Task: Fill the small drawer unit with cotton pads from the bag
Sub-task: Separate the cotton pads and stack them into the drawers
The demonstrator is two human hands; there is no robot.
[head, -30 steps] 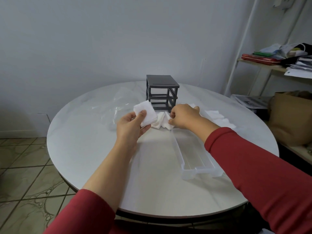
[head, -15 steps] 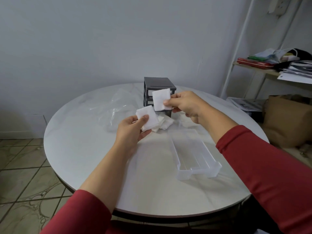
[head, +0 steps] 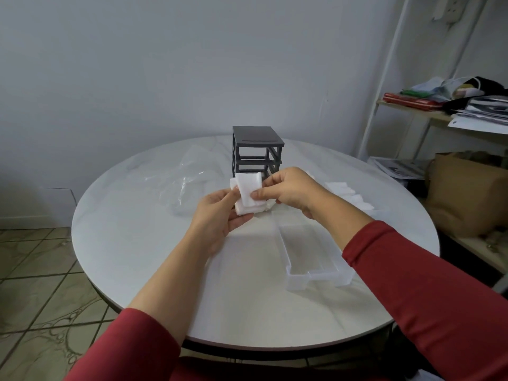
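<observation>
Jointly, left hand [head: 217,215] and right hand [head: 288,188] on cotton pads [head: 247,185] above table [head: 132,221].

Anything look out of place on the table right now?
Nothing damaged. The dark drawer frame stands with open slots; one clear drawer lies out on the table, empty. Loose cotton pads are strewn right of the frame.

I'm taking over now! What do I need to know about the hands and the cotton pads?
Left hand holds a small stack of cotton pads; right hand pinches the top one.
Dark drawer unit stands behind them on the table, its visible slots empty.
Clear drawer lies empty, nearer, on the right.
Bag lies left, loose pads right.
Done: some pads out and stacked.
Left: load the drawer, slide it into the unit.
</observation>
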